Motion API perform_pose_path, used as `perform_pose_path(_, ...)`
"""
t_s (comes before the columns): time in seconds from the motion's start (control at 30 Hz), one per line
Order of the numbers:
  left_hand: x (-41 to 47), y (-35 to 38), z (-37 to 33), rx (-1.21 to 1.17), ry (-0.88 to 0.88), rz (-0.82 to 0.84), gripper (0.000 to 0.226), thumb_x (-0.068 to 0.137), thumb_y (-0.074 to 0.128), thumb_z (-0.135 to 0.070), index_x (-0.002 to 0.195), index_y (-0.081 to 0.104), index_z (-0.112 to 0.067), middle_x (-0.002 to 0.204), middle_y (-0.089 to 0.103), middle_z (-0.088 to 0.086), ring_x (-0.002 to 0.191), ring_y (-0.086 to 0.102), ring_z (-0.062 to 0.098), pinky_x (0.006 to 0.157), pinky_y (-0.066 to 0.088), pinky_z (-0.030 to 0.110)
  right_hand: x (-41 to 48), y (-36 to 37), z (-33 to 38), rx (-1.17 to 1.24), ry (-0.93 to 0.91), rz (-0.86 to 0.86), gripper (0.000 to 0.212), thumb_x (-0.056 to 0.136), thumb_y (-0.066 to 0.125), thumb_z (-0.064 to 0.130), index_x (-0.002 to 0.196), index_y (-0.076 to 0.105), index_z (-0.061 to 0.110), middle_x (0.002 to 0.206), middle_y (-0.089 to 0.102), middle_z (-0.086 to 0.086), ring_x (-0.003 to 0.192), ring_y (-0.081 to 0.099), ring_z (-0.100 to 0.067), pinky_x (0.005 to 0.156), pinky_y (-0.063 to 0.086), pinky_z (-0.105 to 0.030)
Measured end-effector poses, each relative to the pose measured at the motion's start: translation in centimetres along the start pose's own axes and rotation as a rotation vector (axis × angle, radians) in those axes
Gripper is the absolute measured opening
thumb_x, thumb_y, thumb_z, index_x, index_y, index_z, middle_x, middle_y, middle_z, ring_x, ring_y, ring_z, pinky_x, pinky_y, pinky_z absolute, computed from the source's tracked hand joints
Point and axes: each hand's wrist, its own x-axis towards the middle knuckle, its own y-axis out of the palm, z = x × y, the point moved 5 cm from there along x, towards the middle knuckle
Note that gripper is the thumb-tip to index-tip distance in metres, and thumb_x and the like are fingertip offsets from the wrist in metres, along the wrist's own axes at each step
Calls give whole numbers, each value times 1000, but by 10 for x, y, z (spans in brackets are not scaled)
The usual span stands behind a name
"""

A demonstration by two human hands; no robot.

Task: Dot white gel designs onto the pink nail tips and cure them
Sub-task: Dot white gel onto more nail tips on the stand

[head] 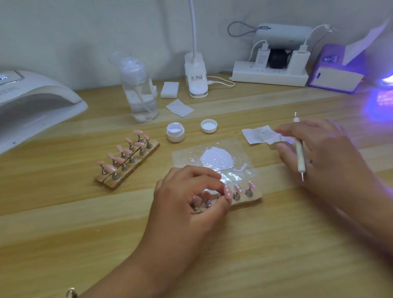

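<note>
Left hand [189, 194] pinches a dotted nail tip [227, 194], steadying it I guess; right hand [323, 151] at 3 o'clock grips the dotting pen [299, 148].

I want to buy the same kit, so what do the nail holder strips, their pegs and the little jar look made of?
The strips look like bare wood: matte tan with rough, uneven edges. The pegs are probably metal: grey, shiny, with bright glints. The jar is likely white plastic, smooth and opaque, though glass cannot be ruled out.
</note>
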Motion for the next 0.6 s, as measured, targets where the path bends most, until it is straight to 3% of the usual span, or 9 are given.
perform_pose_path(0.43,0,6,9,119,-17,44,8,78,70,-40,81,76,-38,82,65,-19,86,56,3,79,42,36,-2,2,6,5,-29,38,31,85,63,27,113,71,16,113,66,-12,117,56,-34,100,39,-47)
perform_pose_path(0.6,1,3,7,110,-51,4,7,72,72,-42,75,67,-38,80,62,-17,87,57,5,84,47,45,-3,2,7,10,-20,53,31,86,63,27,114,71,17,114,66,-12,118,55,-33,100,40,-48)
